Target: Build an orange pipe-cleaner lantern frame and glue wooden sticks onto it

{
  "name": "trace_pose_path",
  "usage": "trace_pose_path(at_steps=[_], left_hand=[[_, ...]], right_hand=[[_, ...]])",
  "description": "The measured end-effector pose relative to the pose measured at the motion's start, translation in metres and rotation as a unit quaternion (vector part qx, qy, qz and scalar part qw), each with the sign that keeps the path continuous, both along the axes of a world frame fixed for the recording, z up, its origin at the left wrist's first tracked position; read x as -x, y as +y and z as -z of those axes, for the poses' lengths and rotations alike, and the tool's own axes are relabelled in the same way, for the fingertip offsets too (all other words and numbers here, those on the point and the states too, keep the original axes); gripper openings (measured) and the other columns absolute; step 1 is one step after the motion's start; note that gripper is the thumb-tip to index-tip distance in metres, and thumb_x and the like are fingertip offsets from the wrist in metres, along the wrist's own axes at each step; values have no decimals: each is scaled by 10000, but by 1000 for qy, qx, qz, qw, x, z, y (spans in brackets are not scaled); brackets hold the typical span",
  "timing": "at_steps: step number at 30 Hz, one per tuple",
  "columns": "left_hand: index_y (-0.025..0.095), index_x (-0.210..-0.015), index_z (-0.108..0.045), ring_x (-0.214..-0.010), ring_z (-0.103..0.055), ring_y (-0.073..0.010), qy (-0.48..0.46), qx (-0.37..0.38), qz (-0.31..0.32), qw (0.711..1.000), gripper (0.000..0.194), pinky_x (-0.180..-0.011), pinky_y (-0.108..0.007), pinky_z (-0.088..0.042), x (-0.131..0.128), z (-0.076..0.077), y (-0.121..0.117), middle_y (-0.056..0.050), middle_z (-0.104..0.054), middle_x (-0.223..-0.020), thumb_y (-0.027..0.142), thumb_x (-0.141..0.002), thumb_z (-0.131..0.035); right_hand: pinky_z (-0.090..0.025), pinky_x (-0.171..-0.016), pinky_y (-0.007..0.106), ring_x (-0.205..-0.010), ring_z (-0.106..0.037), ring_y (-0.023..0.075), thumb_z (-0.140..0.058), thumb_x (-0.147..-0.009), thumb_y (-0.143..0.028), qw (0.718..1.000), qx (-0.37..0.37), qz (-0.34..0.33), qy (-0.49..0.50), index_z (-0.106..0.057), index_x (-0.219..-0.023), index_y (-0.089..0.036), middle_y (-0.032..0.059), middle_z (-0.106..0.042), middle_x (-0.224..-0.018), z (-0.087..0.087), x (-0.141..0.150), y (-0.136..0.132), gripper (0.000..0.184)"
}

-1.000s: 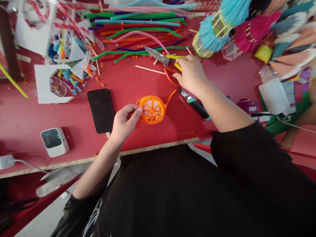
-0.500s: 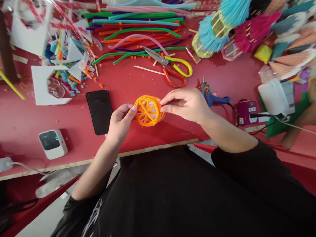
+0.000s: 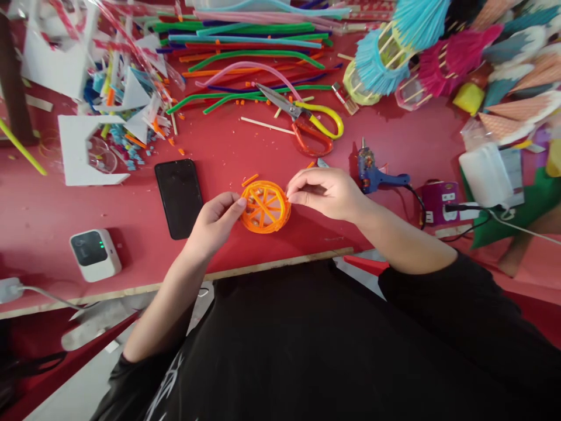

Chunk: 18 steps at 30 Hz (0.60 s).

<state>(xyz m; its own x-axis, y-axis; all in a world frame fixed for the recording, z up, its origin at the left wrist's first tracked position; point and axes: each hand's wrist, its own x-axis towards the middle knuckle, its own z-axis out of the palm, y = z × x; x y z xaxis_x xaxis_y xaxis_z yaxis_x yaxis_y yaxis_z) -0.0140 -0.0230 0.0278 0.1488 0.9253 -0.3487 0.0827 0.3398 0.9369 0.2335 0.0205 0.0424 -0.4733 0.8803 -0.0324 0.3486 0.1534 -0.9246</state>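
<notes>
An orange pipe-cleaner wheel, round with crossing spokes, is between my hands near the table's front edge. My left hand pinches its left rim between thumb and fingers. At the upper right rim, my right hand has its thumb and index finger pinched together on the edge. A pale pinkish patch shows through the spokes. Just above the wheel lies a short orange pipe-cleaner piece. Scissors with one yellow and one red handle lie beyond my hands.
A black phone lies left of my hands, with a white device further left. A blue glue gun is at right, its cord leading to a purple power socket. Pipe cleaners, scraps and paper umbrellas fill the back.
Both hands and the wheel have shifted slightly toward me. The wheel's face is turned more upward. The short orange piece above it and small bits behind my right hand now show.
</notes>
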Motion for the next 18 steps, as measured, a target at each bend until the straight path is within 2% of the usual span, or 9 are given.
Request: trace_pose_path(at_steps=[3,6,9,12,14,16,18], left_hand=[[190,-701,-592,-600,-443,-115,48,-16,90,995,323,-547,-229,-367,8,-7,-7,13,-511,-648,449,-886,-646],[197,-712,-586,-614,-434,-122,84,-33,140,986,287,-555,-230,-363,12,-11,-14,13,-502,-663,396,-918,-597],[204,-712,-574,-615,-432,-126,90,-44,151,983,281,-553,-231,-363,13,-13,-18,14,-494,-663,374,-936,-575],[200,-706,-576,-625,-446,-129,87,-45,135,986,300,-561,-232,-376,16,-12,-19,7,-508,-668,395,-935,-581],[194,-720,-596,-636,-466,-129,79,-40,103,991,306,-574,-232,-391,17,-11,-18,2,-534,-681,424,-922,-602],[191,-732,-613,-632,-475,-124,69,-32,53,996,311,-578,-227,-394,19,-8,-17,4,-547,-681,449,-905,-631],[193,-733,-622,-625,-478,-119,60,-27,-8,998,320,-579,-222,-394,19,-4,-16,7,-552,-676,469,-891,-653]], right_hand=[[-555,-739,341,-829,-684,193,-675,-899,-403,999,9,19,-25,-704,-935,-230,44,-748,-928,16,2,11,179],[-545,-821,376,-882,-676,205,-679,-902,-288,992,-71,-19,-106,-697,-1027,-232,62,-728,-1015,32,14,23,138],[-500,-929,413,-1028,-635,247,-700,-889,-216,968,-140,-67,-195,-690,-1078,-224,95,-682,-1123,44,37,33,190],[-474,-901,399,-1061,-590,258,-648,-924,-189,944,-157,-116,-265,-690,-966,-199,103,-658,-1091,46,64,43,60],[-471,-853,383,-1023,-592,246,-594,-955,-192,933,-151,-146,-293,-680,-946,-188,98,-659,-1074,43,79,55,87],[-474,-844,386,-1004,-599,242,-517,-988,-199,929,-150,-130,-313,-672,-1003,-184,101,-662,-1120,34,88,70,156],[-471,-920,387,-1062,-590,240,-402,-1010,-165,928,-162,-73,-328,-664,-1073,-188,108,-657,-1210,20,91,86,271]])
